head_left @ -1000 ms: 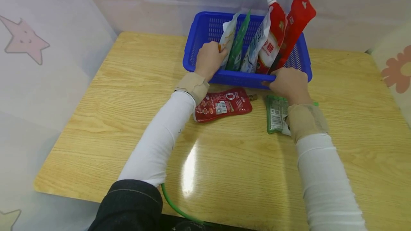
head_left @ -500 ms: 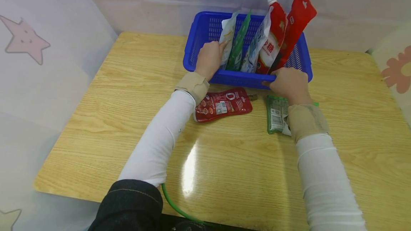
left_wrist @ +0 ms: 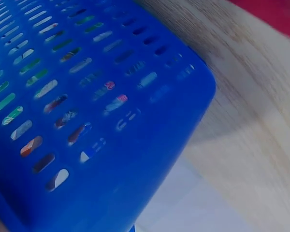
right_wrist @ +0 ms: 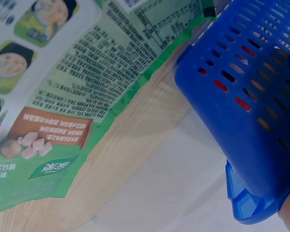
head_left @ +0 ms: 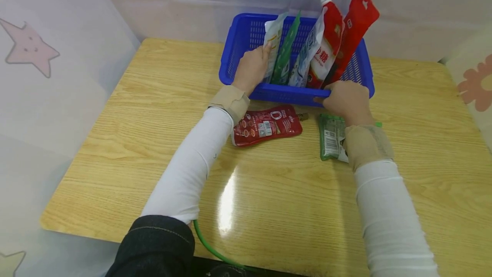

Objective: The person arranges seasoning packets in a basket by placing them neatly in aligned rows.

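My left hand (head_left: 250, 68) reaches over the front rim into a blue plastic basket (head_left: 286, 96). Its thumb lies against the face of a white packet (head_left: 273, 37) standing at the left of the row; the other fingers are hidden. With my right hand (head_left: 347, 99) I grip the basket's front rim near its right corner. Right of the white packet stand a green packet (head_left: 286, 50), a blue-and-white packet (head_left: 305, 61), a red-and-white sugar pouch with a white cap (head_left: 326, 50), and a tall red packet (head_left: 355, 25) leaning right.
A dark red spouted pouch (head_left: 269, 126) lies flat in front of the basket, partly under my left wrist. A green-and-white packet (head_left: 332, 138) lies by my right wrist, partly covered. The wooden table (head_left: 153, 97) meets a wall behind the basket. A green cable (head_left: 209, 249) runs at the front edge.
My left thumb has straightened upward along the white packet, whose top has shifted slightly left and shows more of its face. The right hand and basket stay in place.
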The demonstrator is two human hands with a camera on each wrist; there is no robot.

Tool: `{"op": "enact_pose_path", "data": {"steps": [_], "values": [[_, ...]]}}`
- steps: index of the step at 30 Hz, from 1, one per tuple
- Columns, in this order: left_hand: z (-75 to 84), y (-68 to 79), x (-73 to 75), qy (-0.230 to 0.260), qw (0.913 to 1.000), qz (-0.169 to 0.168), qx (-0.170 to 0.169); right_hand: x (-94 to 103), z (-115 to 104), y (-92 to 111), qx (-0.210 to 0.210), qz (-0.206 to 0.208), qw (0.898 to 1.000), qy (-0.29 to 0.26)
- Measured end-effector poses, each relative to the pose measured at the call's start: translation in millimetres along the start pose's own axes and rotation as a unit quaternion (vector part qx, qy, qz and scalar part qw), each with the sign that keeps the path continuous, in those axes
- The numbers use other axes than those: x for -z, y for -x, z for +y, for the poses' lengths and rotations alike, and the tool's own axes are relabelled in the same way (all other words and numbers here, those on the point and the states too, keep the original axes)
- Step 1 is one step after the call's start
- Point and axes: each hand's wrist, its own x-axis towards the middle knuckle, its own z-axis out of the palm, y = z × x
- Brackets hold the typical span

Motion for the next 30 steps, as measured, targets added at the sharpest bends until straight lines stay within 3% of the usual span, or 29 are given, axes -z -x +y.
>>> {"op": "enact_pose_path", "data": {"steps": [5, 9, 19, 24, 30], "values": [[-2.1, 6.5, 2.2, -0.006, 0.9999, 0.009, -0.010, 0.5, -0.5, 0.6, 0.004, -0.007, 1.000, 0.001], [-2.0, 9.3, 2.5, -0.054, 0.9983, 0.020, -0.014, 1.0, -1.1, 1.2, 0.005, -0.007, 1.000, 0.002], [0.4, 9.4, -0.9, -0.122, 0.9913, 0.038, 0.031, 0.6, -2.1, 1.6, 0.004, -0.006, 1.000, -0.004], [4.4, 7.8, -2.6, -0.117, 0.9904, 0.043, 0.059, 1.1, -0.7, 2.3, 0.008, 0.001, 1.000, 0.003], [9.5, 3.5, -2.6, -0.074, 0.9919, 0.013, 0.103, 3.4, 1.5, 3.1, 0.008, 0.003, 1.000, 0.015]]}}
